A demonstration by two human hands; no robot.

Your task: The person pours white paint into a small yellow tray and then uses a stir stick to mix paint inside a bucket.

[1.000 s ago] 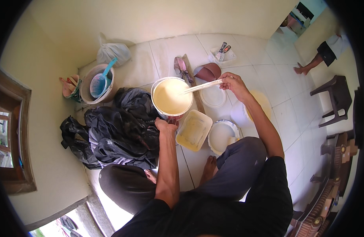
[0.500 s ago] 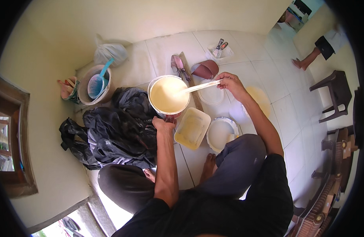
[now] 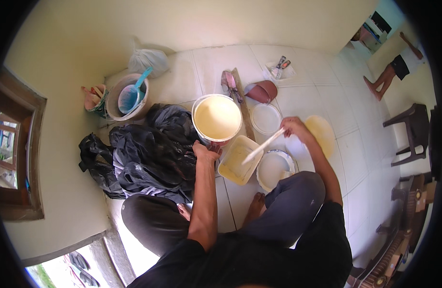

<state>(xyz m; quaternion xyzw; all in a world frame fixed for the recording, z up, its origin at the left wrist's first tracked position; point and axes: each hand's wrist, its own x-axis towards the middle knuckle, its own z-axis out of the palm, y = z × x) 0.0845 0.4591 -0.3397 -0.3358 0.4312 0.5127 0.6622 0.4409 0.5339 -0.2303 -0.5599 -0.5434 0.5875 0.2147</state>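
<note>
My right hand [image 3: 294, 127] is closed around one end of a pale, flat stirring stick [image 3: 266, 144]. The stick slants down to the left, its lower end over a yellowish rectangular tub [image 3: 230, 177]. A round white bucket [image 3: 217, 117] of cream-coloured paint stands just beyond, in front of my left hand [image 3: 207, 150]. That hand grips the bucket's near side low down, some fingers hidden against it. Right of the tub sits a round white container [image 3: 274, 169] with pale contents. A round clear lid [image 3: 266, 118] lies above it, near my right hand.
Black plastic bags [image 3: 149, 156] heap left of the bucket. Behind them, a pail [image 3: 116, 101] holds a blue dipper [image 3: 131, 98]. A wooden strip [image 3: 244, 103], a brown curved piece [image 3: 262, 91] and scrapers [image 3: 280, 66] lie beyond. Another person [image 3: 387, 78] is at far right, near a dark stool [image 3: 409, 126].
My right hand has lifted the stick from the bucket's paint and brought it down over the tub. My left hand stays at the bucket. The view has shifted slightly.
</note>
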